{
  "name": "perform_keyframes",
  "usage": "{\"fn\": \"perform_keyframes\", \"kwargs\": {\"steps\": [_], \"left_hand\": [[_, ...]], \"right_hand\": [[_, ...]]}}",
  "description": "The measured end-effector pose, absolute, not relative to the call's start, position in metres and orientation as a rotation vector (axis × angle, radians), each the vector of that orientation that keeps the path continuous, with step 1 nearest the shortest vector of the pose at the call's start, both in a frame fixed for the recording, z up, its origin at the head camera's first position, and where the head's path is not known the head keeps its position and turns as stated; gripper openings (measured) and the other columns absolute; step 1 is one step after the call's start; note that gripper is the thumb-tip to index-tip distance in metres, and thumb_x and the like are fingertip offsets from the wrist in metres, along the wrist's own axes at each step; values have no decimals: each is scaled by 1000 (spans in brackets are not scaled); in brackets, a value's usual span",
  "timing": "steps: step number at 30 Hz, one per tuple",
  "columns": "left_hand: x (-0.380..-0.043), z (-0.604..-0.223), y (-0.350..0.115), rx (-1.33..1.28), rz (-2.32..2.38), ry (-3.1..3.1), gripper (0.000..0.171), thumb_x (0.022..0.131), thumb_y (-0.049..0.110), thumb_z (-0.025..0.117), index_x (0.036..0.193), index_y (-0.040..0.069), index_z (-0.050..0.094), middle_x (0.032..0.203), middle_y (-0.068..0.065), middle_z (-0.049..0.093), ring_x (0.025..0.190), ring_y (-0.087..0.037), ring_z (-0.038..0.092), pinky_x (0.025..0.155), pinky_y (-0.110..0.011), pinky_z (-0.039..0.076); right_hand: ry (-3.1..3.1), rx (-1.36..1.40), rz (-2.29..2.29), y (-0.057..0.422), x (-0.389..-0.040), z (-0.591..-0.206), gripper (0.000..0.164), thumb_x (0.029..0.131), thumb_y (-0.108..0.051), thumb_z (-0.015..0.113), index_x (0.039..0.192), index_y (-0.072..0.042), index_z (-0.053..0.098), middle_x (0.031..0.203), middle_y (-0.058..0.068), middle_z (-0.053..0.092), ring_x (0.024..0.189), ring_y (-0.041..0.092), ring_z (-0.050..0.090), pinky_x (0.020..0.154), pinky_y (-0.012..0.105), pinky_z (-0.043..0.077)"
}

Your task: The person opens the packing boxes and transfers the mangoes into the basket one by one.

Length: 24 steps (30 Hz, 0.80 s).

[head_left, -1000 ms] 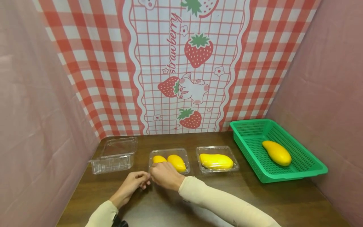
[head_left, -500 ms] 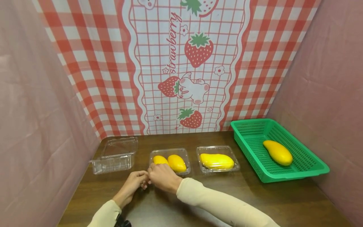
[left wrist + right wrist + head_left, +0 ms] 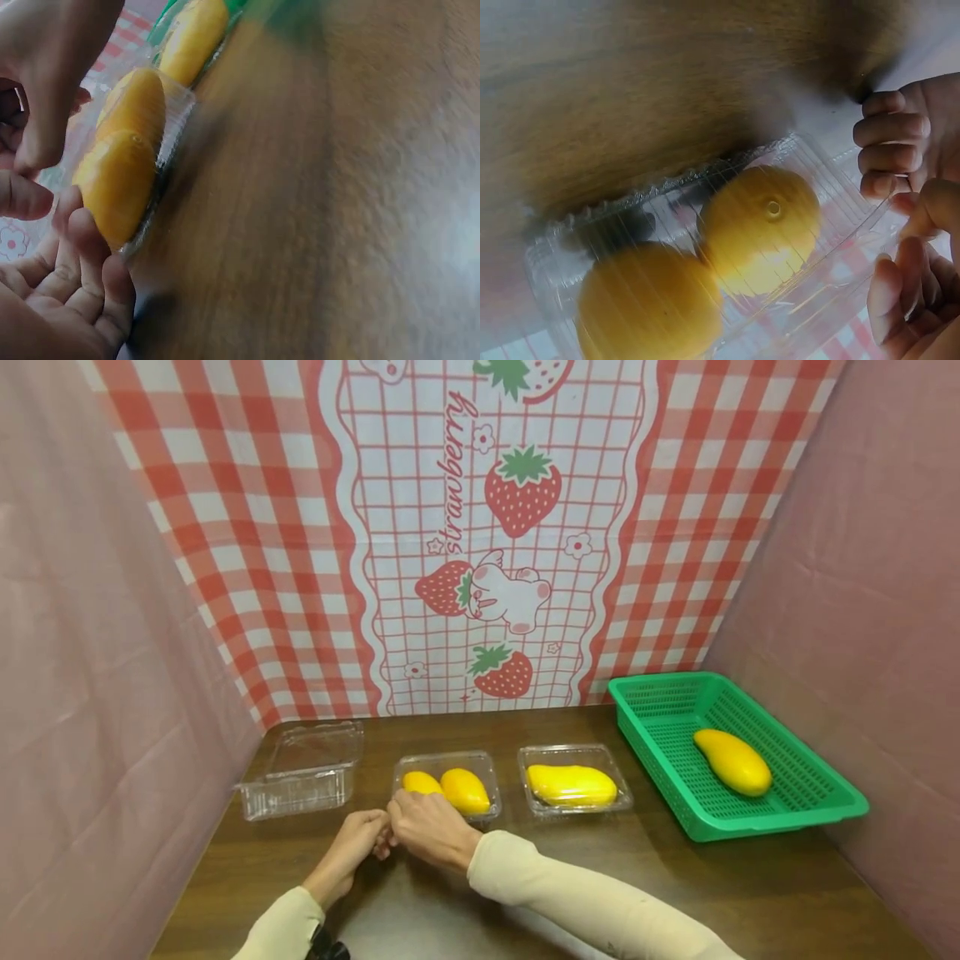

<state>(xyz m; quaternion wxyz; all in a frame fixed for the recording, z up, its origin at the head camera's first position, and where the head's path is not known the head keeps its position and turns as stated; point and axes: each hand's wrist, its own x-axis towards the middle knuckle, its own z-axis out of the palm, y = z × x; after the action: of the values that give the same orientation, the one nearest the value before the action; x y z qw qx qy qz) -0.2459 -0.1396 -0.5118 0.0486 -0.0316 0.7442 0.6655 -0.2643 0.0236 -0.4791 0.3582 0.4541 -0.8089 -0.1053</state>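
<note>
Side by side, two yellow mangoes (image 3: 465, 791) lie in a clear plastic clamshell box (image 3: 810, 159) with its ribbed lid over them. My right hand (image 3: 431, 828) is at the box's front left corner, fingers bent, and covers part of it in the head view. Directly to its left is my left hand (image 3: 352, 843), its thumb and fingertips meeting those of the right hand by the corner. In the left wrist view, the left hand's other fingers (image 3: 90, 232) curl loosely beside the nearer mango. I cannot tell whether something thin is pinched between the fingertips.
A second clear box (image 3: 622, 806) with a yellow mango inside stands to the right. Beyond it, a green basket (image 3: 660, 802) holds one mango (image 3: 733, 763). At the left is a clear box (image 3: 296, 793) with its lid raised. A checked cloth (image 3: 285, 568) hangs behind.
My right hand has slid slightly left, uncovering more of the mangoes and bringing it closer against my left hand. The boxes and basket keep their places.
</note>
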Motion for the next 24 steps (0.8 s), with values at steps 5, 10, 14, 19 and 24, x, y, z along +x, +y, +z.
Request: {"fn": "perform_keyframes", "kwargs": {"steps": [5, 10, 14, 19, 24], "left_hand": [[-245, -512, -143, -52, 2013, 2264, 18, 92, 2, 52, 79, 0, 65, 70, -7, 62, 58, -16, 55, 55, -25, 49], [-243, -512, -146, -11, 2003, 2255, 14, 93, 4, 58, 88, -2, 70, 72, -6, 64, 58, -15, 55, 56, -24, 47], [-243, -513, -147, -1, 2013, 2234, 14, 96, 6, 62, 91, -3, 71, 71, -5, 64, 58, -13, 55, 55, -23, 47], [-245, -514, -148, 20, 1998, 2222, 19, 98, 12, 67, 95, -6, 71, 72, -4, 65, 59, -10, 54, 56, -21, 48], [-246, -512, -148, 26, 1977, 2218, 23, 97, 17, 70, 93, -6, 70, 72, -3, 64, 59, -9, 53, 56, -21, 47]], "right_hand": [[-2095, 1161, -246, 26, -264, -479, 23, 92, -36, 76, 86, -17, 64, 81, -4, 57, 66, 8, 55, 47, 22, 46], [-2118, 1139, -250, 28, -262, -480, 22, 93, -39, 76, 92, -18, 68, 87, -5, 60, 69, 9, 57, 47, 22, 46], [-2172, 1128, -249, 34, -258, -479, 10, 92, -24, 76, 99, -19, 70, 93, -5, 62, 73, 10, 59, 48, 22, 47], [-2210, 1123, -288, 46, -255, -478, 19, 87, -16, 79, 104, -19, 69, 94, -3, 62, 76, 12, 60, 49, 22, 48], [-2219, 1082, -317, 60, -253, -477, 15, 87, -13, 76, 100, -16, 69, 89, -1, 60, 71, 12, 59, 48, 24, 49]]}}
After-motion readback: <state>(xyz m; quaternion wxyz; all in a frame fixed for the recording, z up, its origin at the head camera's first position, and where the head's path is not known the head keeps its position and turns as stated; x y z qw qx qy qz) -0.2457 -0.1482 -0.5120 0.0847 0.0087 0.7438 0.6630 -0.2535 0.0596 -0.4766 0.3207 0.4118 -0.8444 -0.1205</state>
